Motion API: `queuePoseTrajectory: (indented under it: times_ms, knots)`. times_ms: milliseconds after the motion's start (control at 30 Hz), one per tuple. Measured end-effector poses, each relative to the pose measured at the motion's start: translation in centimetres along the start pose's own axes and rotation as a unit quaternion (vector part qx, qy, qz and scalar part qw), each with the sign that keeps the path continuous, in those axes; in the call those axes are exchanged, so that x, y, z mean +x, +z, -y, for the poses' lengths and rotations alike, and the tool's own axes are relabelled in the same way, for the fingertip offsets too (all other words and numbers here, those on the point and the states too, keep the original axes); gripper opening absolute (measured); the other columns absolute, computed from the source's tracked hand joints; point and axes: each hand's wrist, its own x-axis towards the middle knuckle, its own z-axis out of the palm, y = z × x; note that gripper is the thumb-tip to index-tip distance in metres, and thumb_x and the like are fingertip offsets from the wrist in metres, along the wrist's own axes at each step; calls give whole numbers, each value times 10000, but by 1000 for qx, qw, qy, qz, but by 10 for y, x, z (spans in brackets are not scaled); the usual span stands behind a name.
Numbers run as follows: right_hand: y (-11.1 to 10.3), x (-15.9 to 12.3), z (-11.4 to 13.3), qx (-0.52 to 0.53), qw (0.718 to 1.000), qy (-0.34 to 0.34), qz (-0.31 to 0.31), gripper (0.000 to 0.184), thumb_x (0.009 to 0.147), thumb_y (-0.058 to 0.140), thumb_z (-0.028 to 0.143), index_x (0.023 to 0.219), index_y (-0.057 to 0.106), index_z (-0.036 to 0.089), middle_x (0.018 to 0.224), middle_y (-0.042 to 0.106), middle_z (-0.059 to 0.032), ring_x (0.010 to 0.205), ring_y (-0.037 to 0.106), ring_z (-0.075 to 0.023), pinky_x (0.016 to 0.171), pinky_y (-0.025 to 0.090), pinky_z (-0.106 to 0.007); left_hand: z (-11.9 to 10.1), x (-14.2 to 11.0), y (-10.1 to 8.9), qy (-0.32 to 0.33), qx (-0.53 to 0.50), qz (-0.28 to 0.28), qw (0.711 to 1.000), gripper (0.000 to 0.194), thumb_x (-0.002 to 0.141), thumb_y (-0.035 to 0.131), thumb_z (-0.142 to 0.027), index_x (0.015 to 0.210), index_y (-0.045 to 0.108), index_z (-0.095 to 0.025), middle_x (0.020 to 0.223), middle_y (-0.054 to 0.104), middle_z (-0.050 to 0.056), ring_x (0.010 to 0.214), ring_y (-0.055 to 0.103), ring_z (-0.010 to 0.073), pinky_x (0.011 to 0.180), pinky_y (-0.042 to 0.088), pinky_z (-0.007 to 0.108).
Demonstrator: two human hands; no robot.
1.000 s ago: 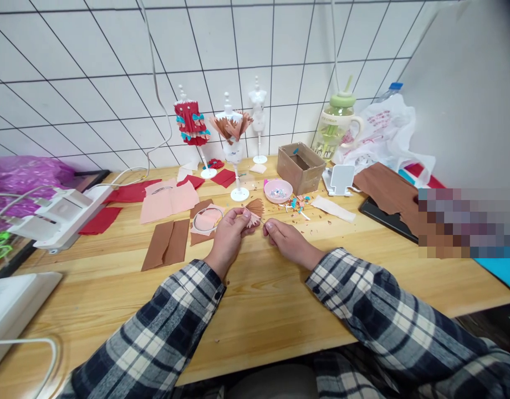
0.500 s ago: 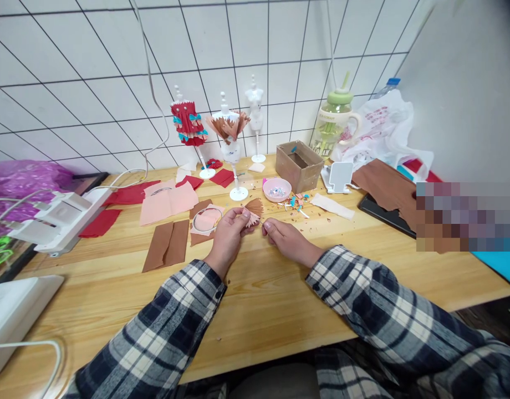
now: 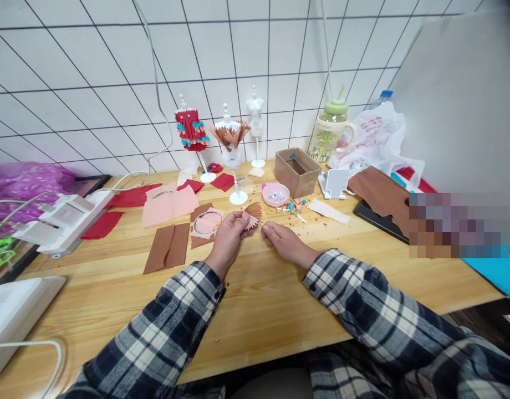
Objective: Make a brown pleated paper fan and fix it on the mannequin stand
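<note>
Between the thumb and fingers of my left hand (image 3: 228, 237) is a pleated crepe paper fan (image 3: 254, 211), brown with a pink zigzag-edged layer. My right hand (image 3: 287, 244) is closed in a pinch just to its right, on something thin and dark that is too small to name. Beyond my hands stands a mini dress form (image 3: 233, 160) wearing a brown and pink pleated paper collar. To its left another form carries a red paper dress (image 3: 191, 131) with blue bows; a bare white form (image 3: 255, 113) is behind. A pink bowl (image 3: 275, 203) holds shiny bits.
Brown folded paper (image 3: 166, 247), pink sheets (image 3: 169, 208) and a wire coil (image 3: 208, 223) lie left. Paper scraps (image 3: 295, 208), a cardboard box (image 3: 297, 180), a phone stand (image 3: 335, 183) and a green-lidded jug (image 3: 330, 130) stand or lie right. A power strip (image 3: 70, 221) is far left.
The whole view has shifted slightly, with the dress forms lower in the picture. My hands keep nearly the same pose around the pleated paper fan.
</note>
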Motion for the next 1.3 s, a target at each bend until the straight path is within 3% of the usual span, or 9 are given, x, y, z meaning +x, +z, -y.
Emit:
queuePoseTrajectory:
  times_ms: [267,433,567,767,1000,1300]
  knots:
    - [-2,0,-2,31,1000,-2,8,313,994,326,393,773,457,213,642,474,38,626,452,-134,627,346,-261,2,1,-1,-7,-4,6,1000,305,690,798,-343,838,599,-167,764,667,-2,706,627,110,650,508,216]
    - [-4,0,0,37,999,0,6,328,972,366,434,801,515,197,674,493,32,677,466,-133,651,354,-256,4,5,-1,30,-49,-22,998,265,639,827,-258,796,637,-162,738,627,-35,689,581,76,690,474,195]
    - [-4,-1,1,8,1000,6,8,319,911,476,486,814,538,188,718,518,29,685,465,-133,647,348,-258,2,6,-2,13,-91,-39,995,278,604,843,-217,791,645,-165,780,628,-38,705,575,63,668,456,174]
    - [-3,-2,0,26,1000,-8,4,329,979,342,401,911,585,190,778,567,6,746,511,-140,717,384,-265,2,5,-3,9,-71,-13,997,281,621,833,-221,764,598,-161,750,596,-33,686,565,71,655,469,181]
    - [-3,-2,-1,-6,1000,-7,-1,322,993,334,392,943,584,194,800,586,1,764,530,-142,748,388,-271,4,5,-4,14,-59,9,998,296,620,835,-212,759,579,-158,696,589,-41,635,547,68,620,446,184]
    - [-3,-2,-1,-36,999,-12,21,294,978,381,404,922,585,200,886,640,-23,856,563,-169,776,397,-276,3,3,-1,33,-89,-48,994,320,597,839,-208,762,569,-167,745,614,-41,690,574,72,649,440,186]
